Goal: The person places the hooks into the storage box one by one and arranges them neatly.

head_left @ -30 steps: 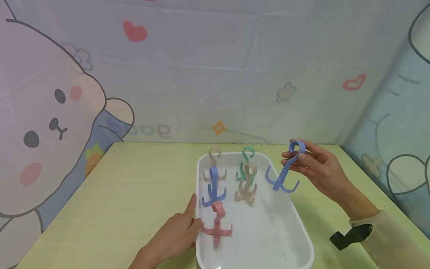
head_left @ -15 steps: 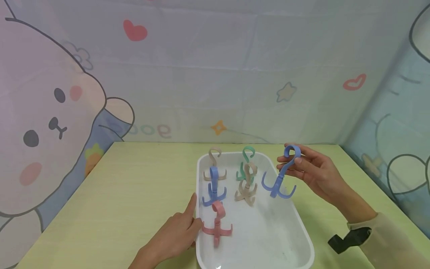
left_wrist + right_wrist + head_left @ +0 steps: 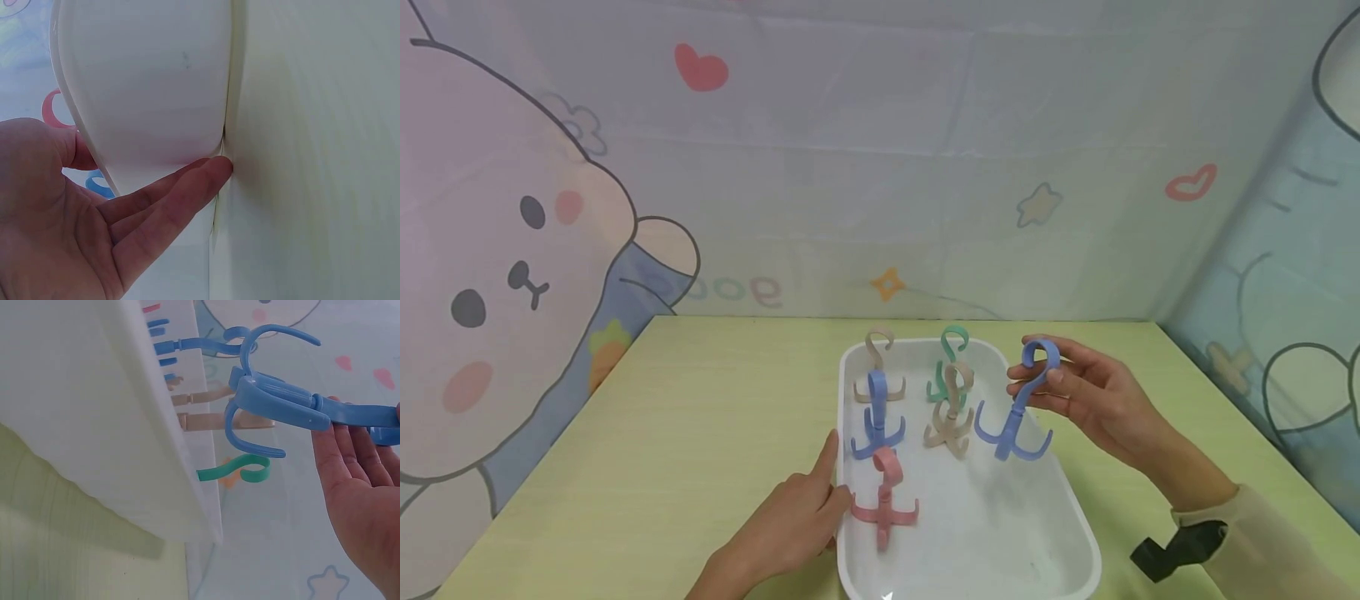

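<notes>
In the head view, my right hand (image 3: 1105, 408) pinches a blue four-pronged hanging hook (image 3: 1011, 429) by its curved top. Its prongs hang over the right part of the white tray (image 3: 985, 537). The right wrist view shows this blue hook (image 3: 281, 394) from below, beyond the tray's outer wall. My left hand (image 3: 786, 521) holds the tray's left side, thumb over the rim and fingers (image 3: 181, 194) against the outer wall near the table. Standing in the tray are a pink hook (image 3: 885, 508), another blue hook (image 3: 877, 421), two beige hooks (image 3: 951, 417) and a green hook (image 3: 955, 346).
The tray stands on a pale yellow-green table (image 3: 737, 400). A printed cloth (image 3: 850, 167) with a bear and hearts hangs behind the table and along the right. A black strap (image 3: 1180, 550) is at my right sleeve.
My right hand has moved left and down, bringing the blue hook from the tray's right edge to over its inside. The left hand and tray have stayed put.
</notes>
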Motion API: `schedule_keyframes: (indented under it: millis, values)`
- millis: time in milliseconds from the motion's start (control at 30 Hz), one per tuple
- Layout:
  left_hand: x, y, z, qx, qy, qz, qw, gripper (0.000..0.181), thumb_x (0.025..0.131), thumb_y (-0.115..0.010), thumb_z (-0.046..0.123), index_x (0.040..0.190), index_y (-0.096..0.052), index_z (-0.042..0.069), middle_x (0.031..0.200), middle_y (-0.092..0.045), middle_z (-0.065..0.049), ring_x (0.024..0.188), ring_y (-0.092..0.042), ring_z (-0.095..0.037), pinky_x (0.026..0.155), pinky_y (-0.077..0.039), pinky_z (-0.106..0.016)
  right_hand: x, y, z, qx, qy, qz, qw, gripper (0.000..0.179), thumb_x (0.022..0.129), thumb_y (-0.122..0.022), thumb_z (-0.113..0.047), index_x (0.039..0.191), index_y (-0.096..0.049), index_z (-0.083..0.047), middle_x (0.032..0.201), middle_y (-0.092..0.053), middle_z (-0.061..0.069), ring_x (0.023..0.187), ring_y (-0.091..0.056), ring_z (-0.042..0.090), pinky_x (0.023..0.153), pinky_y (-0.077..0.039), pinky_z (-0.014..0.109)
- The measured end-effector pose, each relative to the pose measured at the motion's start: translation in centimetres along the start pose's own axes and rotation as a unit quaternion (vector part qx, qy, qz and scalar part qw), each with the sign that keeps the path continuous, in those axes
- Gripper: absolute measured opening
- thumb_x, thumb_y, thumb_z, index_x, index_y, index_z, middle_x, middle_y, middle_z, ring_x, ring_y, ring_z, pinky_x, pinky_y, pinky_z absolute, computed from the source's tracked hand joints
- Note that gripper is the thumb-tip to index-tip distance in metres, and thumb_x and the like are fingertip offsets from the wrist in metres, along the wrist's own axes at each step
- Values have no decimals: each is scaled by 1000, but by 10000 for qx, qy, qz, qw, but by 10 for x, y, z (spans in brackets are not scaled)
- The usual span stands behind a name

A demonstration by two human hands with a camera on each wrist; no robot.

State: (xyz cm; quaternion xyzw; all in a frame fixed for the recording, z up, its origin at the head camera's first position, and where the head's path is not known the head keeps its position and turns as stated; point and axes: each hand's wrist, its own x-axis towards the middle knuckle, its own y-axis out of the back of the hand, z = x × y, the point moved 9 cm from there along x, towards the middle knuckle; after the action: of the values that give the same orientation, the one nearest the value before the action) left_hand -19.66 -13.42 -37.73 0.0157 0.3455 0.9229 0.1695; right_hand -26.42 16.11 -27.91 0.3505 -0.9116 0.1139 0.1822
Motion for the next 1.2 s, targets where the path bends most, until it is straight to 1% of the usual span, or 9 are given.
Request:
schedule_keyframes:
  millis: [133, 300, 500, 667, 800, 933, 1200]
  values:
    - [0, 0, 0, 18, 7, 6, 10000, 74, 108, -43, 23, 170, -8, 5, 73, -60, 0, 61, -63, -16, 55, -42, -28, -1, -5, 3, -27, -19, -67, 10000, 48, 108, -33, 11, 149, -53, -3, 129, -75, 11, 123, -72, 25, 104, -57, 37]
    - [0, 0, 0, 48, -6, 23, 10000, 73, 108, -43, 23, 170, -9, 5, 74, -61, 0, 61, -63, -16, 56, -43, -28, -3, -8, 9, -160, -164, -54, 9997, 49, 108, -34, 11, 150, -53, -6, 129, -75, 9, 121, -73, 24, 103, -57, 37]
    - [1, 0, -1, 46, 24, 19, 10000, 74, 108, -44, 24, 170, -9, 5, 75, -62, 1, 61, -62, -16, 56, -42, -28, -5, -10, 13, -225, -211, -104, 9995, 49, 107, -35, 13, 151, -49, 0, 130, -74, 8, 121, -73, 24, 103, -57, 37]
    - [1, 0, -1, 8, 13, 2, 10000, 74, 108, -43, 23, 170, -9, 5, 74, -61, 0, 61, -62, -16, 55, -43, -28, -7, -13, 16, -191, -264, -115, 9994, 50, 105, -36, 14, 150, -52, -4, 130, -75, 8, 122, -73, 24, 103, -56, 37]
    - [1, 0, 0, 15, -17, 18, 10000, 73, 108, -43, 23, 170, -9, 5, 74, -62, 0, 61, -63, -16, 56, -43, -28, -9, -18, 19, -187, -260, -214, 9993, 52, 105, -37, 14, 149, -54, -8, 131, -74, 9, 122, -73, 25, 103, -56, 37]
    - [1, 0, -1, 24, -20, 29, 10000, 74, 108, -44, 23, 170, -9, 5, 75, -62, 0, 61, -63, -16, 56, -43, -28, -11, -21, 22, -237, -221, -323, 9990, 52, 105, -39, 13, 151, -53, -7, 133, -73, 10, 123, -72, 25, 104, -56, 37]
    - [1, 1, -2, 112, 33, 52, 9999, 74, 108, -44, 25, 170, -9, 6, 74, -61, 1, 59, -60, -14, 55, -41, -28, -15, -27, 33, -225, -527, -441, 9974, 51, 105, -43, 12, 150, -55, -10, 133, -74, 9, 123, -72, 24, 103, -56, 36]
